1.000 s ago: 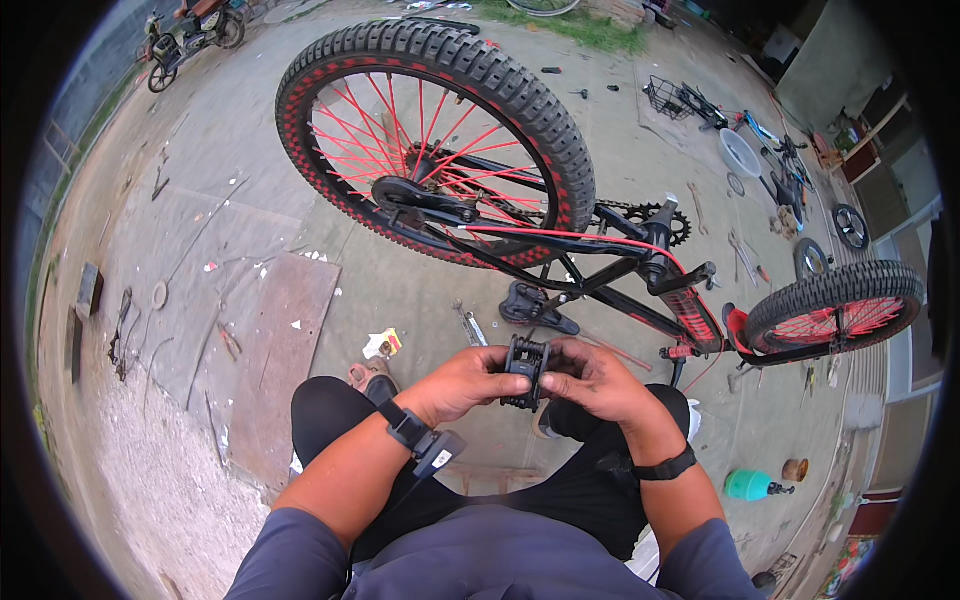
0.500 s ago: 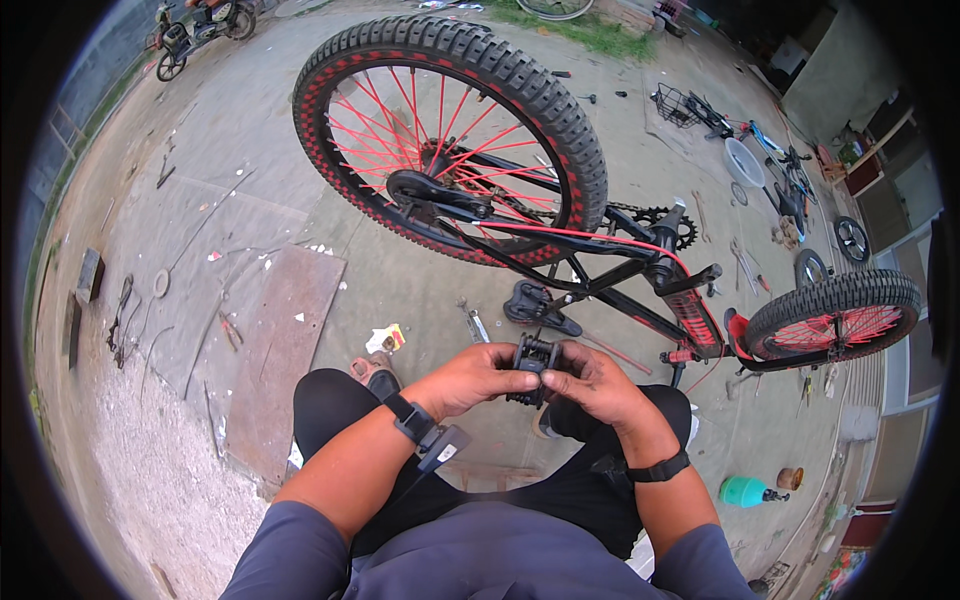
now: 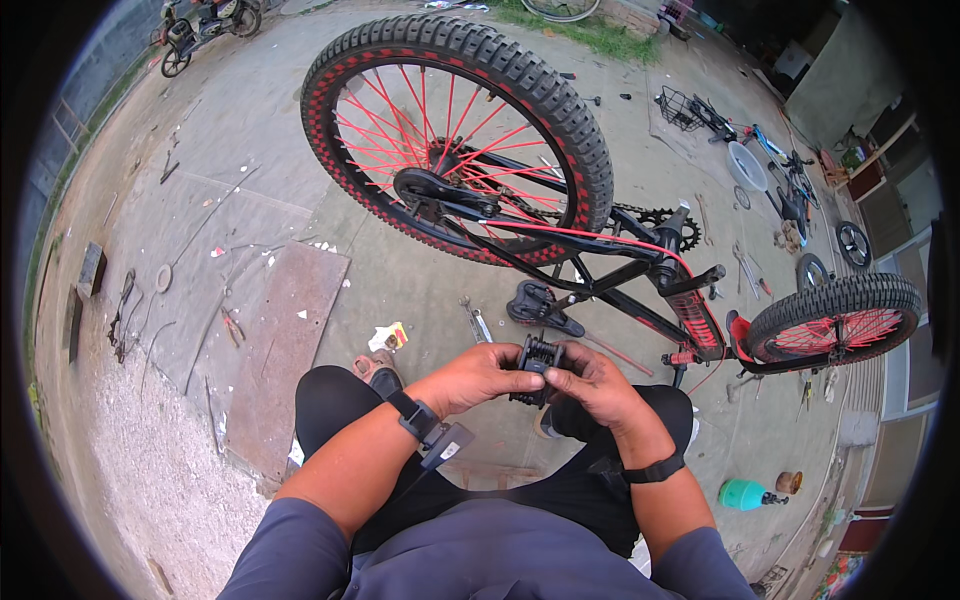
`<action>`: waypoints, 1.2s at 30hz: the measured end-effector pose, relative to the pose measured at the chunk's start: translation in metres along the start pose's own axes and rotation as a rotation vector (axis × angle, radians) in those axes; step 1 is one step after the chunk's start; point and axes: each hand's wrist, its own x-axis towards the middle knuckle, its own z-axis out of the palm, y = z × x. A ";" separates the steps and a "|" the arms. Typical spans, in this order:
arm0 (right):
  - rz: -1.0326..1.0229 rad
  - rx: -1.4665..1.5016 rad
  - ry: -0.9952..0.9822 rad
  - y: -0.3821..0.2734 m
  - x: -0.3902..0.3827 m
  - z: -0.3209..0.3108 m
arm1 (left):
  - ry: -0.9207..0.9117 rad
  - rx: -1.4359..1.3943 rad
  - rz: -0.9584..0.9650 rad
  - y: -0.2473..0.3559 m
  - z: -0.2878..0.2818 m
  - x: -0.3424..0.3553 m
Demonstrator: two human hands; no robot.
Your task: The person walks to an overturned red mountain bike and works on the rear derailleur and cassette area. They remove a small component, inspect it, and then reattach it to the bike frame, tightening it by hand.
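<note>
A black bicycle pedal [image 3: 534,366] sits between both my hands at the middle of the view, above my knees. My left hand [image 3: 478,376] grips its left side and my right hand [image 3: 592,385] grips its right side, fingers curled over it. Just beyond lies an upside-down black and red bicycle [image 3: 640,270] with a large knobby rear wheel [image 3: 455,135] and a smaller front wheel [image 3: 835,322]. A second black pedal [image 3: 535,304] is on the bicycle's crank, a little above my hands.
A wrench [image 3: 474,320] lies on the concrete near the crank. A rusty metal plate [image 3: 280,355] lies to my left. A green bottle [image 3: 745,494] stands at the lower right. Bicycle parts, wheels and tools are scattered at the far right.
My hands have stayed on the pedal, turning it slightly. The view has shifted a little, with the bicycle sitting further right and lower in frame.
</note>
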 end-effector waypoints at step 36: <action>0.090 0.126 0.127 0.027 0.021 0.008 | 0.116 0.107 -0.041 -0.019 -0.009 0.009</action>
